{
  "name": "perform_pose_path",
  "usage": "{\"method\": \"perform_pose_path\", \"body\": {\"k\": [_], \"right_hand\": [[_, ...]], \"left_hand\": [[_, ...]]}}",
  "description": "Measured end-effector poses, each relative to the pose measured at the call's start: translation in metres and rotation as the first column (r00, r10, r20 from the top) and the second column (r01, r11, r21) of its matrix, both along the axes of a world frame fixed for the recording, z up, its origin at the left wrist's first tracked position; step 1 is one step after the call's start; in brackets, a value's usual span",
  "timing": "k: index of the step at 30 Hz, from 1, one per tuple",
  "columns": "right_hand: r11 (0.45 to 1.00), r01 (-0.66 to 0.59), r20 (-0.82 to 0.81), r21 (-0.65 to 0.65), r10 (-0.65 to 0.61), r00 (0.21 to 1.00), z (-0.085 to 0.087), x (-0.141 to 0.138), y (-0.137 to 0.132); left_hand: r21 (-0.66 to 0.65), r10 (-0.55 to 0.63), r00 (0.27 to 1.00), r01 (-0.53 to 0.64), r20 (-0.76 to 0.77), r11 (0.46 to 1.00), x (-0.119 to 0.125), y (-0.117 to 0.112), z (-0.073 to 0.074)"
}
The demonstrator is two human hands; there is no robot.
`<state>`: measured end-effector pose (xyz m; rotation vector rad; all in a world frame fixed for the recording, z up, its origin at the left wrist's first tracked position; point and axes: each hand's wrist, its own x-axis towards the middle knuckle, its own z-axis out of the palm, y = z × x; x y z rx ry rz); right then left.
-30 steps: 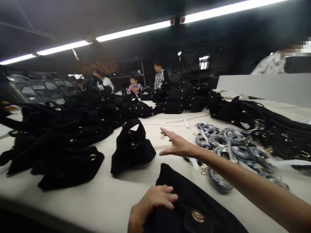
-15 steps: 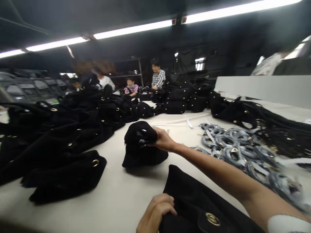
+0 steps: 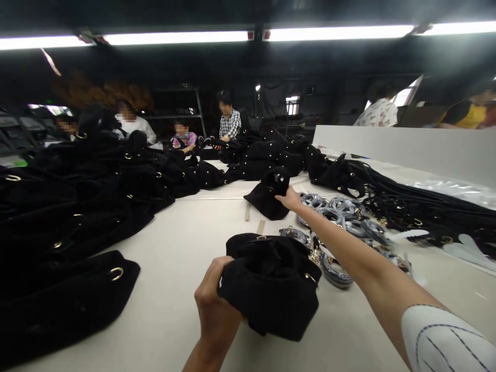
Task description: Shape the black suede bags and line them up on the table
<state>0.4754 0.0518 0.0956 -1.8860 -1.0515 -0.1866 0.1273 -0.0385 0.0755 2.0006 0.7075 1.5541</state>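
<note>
My left hand [image 3: 215, 305] grips a black suede bag [image 3: 271, 284] near the front of the pale table [image 3: 186, 237], fingers curled over its left edge. A gold ring shows on the bag's right side. My right arm stretches far forward; my right hand [image 3: 290, 199] is closed on the top of a second small black bag [image 3: 268, 194] that rests out on the table, tilted towards the far side.
Heaps of black bags [image 3: 77, 206] line the left side and the far end. Coiled wrapped straps [image 3: 341, 217] lie right of my arm, with black cords [image 3: 418, 206] and a grey partition [image 3: 406, 147] beyond. Several people sit at the far end.
My right hand has pushed the small bag away across the table. My left hand has lifted and bunched the near bag. The view has shifted left.
</note>
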Motion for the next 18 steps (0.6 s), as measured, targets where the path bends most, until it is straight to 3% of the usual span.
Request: {"method": "perform_pose_path", "body": {"k": [3, 5, 7, 9, 11, 13, 15, 18], "right_hand": [[0.995, 0.008, 0.050, 0.095, -0.013, 0.999, 0.013, -0.015, -0.033], [0.972, -0.100, 0.154, 0.211, 0.068, 0.986, 0.028, -0.038, -0.066], [0.891, -0.319, 0.284, 0.324, 0.230, 0.931, 0.042, -0.067, -0.108], [0.804, -0.474, 0.296, 0.359, 0.384, 0.875, 0.050, -0.094, -0.153], [0.727, -0.588, 0.314, 0.355, 0.500, 0.808, 0.049, -0.114, -0.194], [0.700, -0.640, 0.324, 0.318, 0.553, 0.767, 0.041, -0.123, -0.224], [0.752, -0.601, 0.288, 0.271, 0.533, 0.796, 0.030, -0.118, -0.241], [0.885, -0.442, 0.171, 0.148, 0.417, 0.892, 0.011, -0.088, -0.246]], "left_hand": [[0.071, 0.063, 0.996, -0.059, -0.065, 0.996, 0.008, 0.004, 0.002], [0.076, 0.137, 0.985, -0.129, -0.107, 0.989, 0.014, 0.007, 0.004], [0.055, 0.195, 0.970, -0.189, -0.147, 0.980, 0.022, 0.010, 0.007], [0.040, 0.225, 0.961, -0.222, -0.159, 0.974, 0.029, 0.009, 0.010], [0.043, 0.251, 0.955, -0.247, -0.161, 0.968, 0.033, 0.004, 0.012], [0.037, 0.298, 0.941, -0.296, -0.161, 0.954, 0.032, -0.005, 0.013], [-0.010, 0.359, 0.921, -0.365, -0.151, 0.931, 0.023, -0.013, 0.013], [-0.165, 0.467, 0.872, -0.488, -0.150, 0.857, -0.002, -0.019, 0.012]]}}
